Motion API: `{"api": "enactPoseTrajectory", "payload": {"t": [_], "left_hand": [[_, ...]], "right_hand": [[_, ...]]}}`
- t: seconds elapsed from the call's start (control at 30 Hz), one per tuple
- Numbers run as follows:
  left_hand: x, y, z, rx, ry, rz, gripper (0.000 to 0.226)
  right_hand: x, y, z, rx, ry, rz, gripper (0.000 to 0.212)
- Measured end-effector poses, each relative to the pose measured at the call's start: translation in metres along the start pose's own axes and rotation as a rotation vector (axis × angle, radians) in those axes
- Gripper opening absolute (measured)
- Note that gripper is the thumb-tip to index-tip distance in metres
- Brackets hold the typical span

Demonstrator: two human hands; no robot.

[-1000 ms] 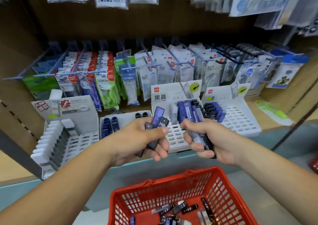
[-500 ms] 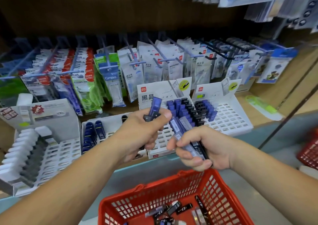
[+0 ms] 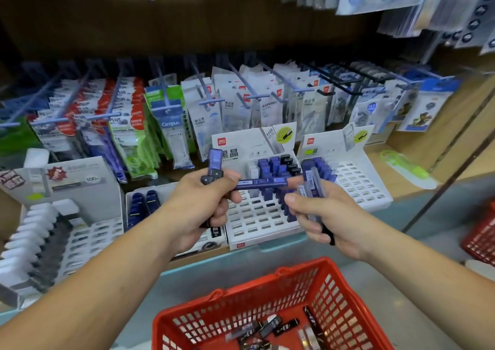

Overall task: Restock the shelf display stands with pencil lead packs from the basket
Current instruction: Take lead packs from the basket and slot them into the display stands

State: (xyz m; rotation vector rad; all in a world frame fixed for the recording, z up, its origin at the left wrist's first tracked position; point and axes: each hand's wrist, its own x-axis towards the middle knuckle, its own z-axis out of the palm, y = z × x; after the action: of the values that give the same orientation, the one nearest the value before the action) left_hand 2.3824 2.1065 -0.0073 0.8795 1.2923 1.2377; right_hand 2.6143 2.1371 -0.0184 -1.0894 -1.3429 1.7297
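My left hand [image 3: 199, 205] grips a bunch of blue and black pencil lead packs [image 3: 214, 166] in front of the shelf. My right hand [image 3: 322, 215] grips another bunch of clear-blue packs [image 3: 312, 182]. One blue pack [image 3: 261, 183] lies level between the two hands, pinched at both ends. Behind them stands a white slotted display stand [image 3: 257, 215] with several blue and black packs in its back rows. A second white stand [image 3: 359, 181] sits to its right. The red basket [image 3: 214, 320] below holds several loose black packs [image 3: 273, 328].
A white stand [image 3: 67, 232] with white and black erasers sits at the left, and a low stand [image 3: 142, 202] with blue packs beside it. Hanging packets fill pegs [image 3: 241, 100] behind. A green correction tape [image 3: 407, 167] lies at the right. Another red basket [image 3: 482, 240] is at the right edge.
A single blue pack now spans level between my two hands; before, each hand held only its own bunch. Both hands have risen slightly toward the middle stand.
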Motion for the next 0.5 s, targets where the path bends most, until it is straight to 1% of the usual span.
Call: {"api": "enactPoseTrajectory", "payload": {"t": [0.07, 0.13, 0.23, 0.3, 0.37, 0.43, 0.5], "left_hand": [[-0.001, -0.001, 0.004, -0.045, -0.014, -0.034, 0.013], [-0.002, -0.003, 0.009, -0.084, -0.032, -0.068, 0.017], [-0.005, -0.008, 0.019, -0.080, -0.041, -0.116, 0.018], [-0.006, -0.010, 0.024, -0.116, -0.054, -0.181, 0.017], [-0.006, -0.010, 0.027, -0.204, -0.065, -0.272, 0.015], [-0.006, -0.010, 0.029, -0.247, -0.073, -0.322, 0.014], [-0.004, -0.011, 0.028, -0.190, -0.051, -0.319, 0.017]], "right_hand": [[0.000, -0.002, 0.004, -0.038, 0.051, -0.082, 0.029], [0.001, -0.006, 0.007, -0.036, 0.101, -0.139, 0.025], [0.003, -0.011, 0.006, 0.019, 0.173, -0.156, 0.019], [0.003, -0.014, 0.004, 0.079, 0.149, -0.154, 0.020], [0.003, -0.016, 0.000, 0.109, 0.112, -0.152, 0.021], [0.006, -0.016, -0.004, 0.067, 0.117, -0.163, 0.017], [0.009, -0.016, -0.006, -0.046, 0.189, -0.176, 0.009]]}}
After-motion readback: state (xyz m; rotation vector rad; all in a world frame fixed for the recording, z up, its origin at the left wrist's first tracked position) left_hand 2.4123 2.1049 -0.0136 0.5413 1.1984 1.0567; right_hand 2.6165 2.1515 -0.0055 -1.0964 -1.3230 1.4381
